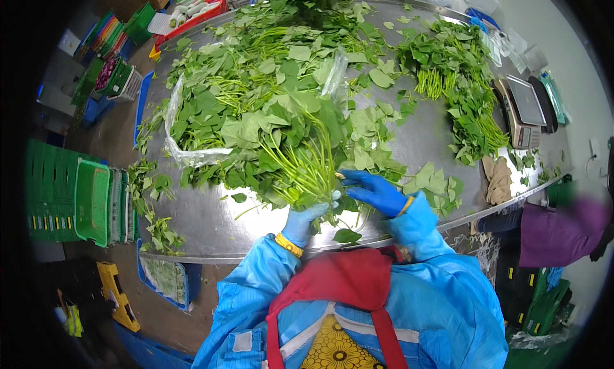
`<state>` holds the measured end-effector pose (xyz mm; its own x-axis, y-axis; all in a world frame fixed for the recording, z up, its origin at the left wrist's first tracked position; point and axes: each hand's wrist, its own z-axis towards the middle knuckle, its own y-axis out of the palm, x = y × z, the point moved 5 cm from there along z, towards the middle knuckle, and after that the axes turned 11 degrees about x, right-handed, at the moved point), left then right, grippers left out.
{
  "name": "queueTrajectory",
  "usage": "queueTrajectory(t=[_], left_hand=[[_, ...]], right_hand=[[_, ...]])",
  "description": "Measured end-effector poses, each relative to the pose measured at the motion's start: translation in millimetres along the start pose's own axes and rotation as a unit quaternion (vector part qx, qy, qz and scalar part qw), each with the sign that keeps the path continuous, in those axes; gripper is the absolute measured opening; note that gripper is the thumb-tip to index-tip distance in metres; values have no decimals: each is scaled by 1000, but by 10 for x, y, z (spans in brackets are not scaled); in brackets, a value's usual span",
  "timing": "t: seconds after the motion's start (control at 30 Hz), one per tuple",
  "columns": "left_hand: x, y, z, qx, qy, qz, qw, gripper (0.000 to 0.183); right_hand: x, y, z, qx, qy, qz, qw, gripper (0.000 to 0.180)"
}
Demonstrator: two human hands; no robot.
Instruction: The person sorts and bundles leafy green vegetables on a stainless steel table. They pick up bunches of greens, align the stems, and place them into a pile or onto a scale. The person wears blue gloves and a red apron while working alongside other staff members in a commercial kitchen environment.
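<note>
My left hand, in a light blue glove, is closed around the lower part of a bunch of long-stemmed leafy greens. The bunch tilts up and away from me, its broad leaves spreading at the far end. At its right side is my right hand in a darker blue glove, fingers stretched toward the stems with nothing plainly gripped. A small pale spot shows at its fingertips; what it is I cannot tell. Beyond the bunch, a large heap of the same greens lies partly on clear plastic sheeting.
The metal table has a curved-looking front edge. Bunched greens, a weighing scale and a brown cloth-like bundle lie right. Green crates stand left, a blue bin below. A person in purple is at right.
</note>
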<state>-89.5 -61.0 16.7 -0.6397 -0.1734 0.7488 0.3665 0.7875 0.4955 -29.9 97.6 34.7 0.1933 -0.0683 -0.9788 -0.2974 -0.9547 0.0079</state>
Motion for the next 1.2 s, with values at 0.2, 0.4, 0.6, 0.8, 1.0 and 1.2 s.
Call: queueTrajectory(t=[0.2,0.4,0.6,0.8,1.0,1.2], left_hand=[[-222,-328,38,45,-48,-51,997,37],[-351,-567,6,133,-63,-48,988,27],[-320,-480,-9,132,-29,-35,990,28],[-212,-494,-68,50,-56,-105,992,47],[-53,-528,-166,82,13,-43,996,53],[-149,-590,-99,74,-90,-143,983,58]], right_hand=[[365,498,128,24,158,181,970,36],[495,674,131,61,78,207,973,47],[447,712,180,-5,203,251,946,48],[432,484,291,-82,204,162,962,38],[-235,59,186,-64,138,394,906,34],[334,61,360,33,159,209,964,28]])
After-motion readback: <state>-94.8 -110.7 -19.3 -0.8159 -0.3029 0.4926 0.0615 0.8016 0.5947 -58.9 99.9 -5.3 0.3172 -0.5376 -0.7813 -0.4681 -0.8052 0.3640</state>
